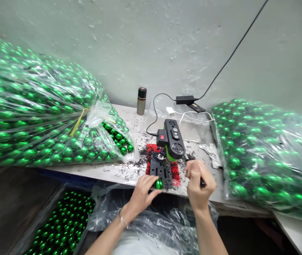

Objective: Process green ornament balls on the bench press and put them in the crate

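Note:
A shiny green ball (159,183) sits between the thumb and fingers of my left hand (142,194), at the front edge of a slotted black base plate (157,170). My right hand (200,186) is closed in a fist around a black lever handle (203,183), which runs from a small bench machine (174,138) with a black top and green trim. The machine's head leans over the plate, and a red mat (175,173) lies beneath it. Small black bits are strewn around the base.
A large clear bag of green balls (34,117) lies left, its torn corner showing loose balls. Another bag (270,152) is on the right. Below left stands a bin of balls (63,219). A bottle (141,101), a power adapter (185,100) and a white glove (211,154) lie behind.

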The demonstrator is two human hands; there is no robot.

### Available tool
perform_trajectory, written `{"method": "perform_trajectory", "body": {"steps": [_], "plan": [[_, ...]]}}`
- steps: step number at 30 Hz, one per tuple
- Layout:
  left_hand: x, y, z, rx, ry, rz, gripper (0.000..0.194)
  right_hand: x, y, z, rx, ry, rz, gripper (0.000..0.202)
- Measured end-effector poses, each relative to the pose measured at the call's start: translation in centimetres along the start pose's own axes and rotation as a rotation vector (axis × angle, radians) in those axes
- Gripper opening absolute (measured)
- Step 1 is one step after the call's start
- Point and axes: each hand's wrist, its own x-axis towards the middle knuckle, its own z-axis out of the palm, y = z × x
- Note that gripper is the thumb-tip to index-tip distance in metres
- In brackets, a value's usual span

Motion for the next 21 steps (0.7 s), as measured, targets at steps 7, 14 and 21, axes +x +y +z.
{"method": "perform_trajectory", "body": {"steps": [7,14,21], "plan": [[3.2,-3.1,-5.0,0.27,0.224,-0.096,0.032,-1.6,1.0,0.8,0.007,0.071,-0.027,0.033],[12.1,-8.0,-7.7,0.547,-0.015,-0.338,0.014,-1.6,1.0,0.7,-0.028,0.058,-0.072,0.032],[8.9,-6.2,-8.5,-0.142,0.109,-0.513,0.039,-1.8,1.2,0.7,-0.033,0.064,-0.088,0.03]]}}
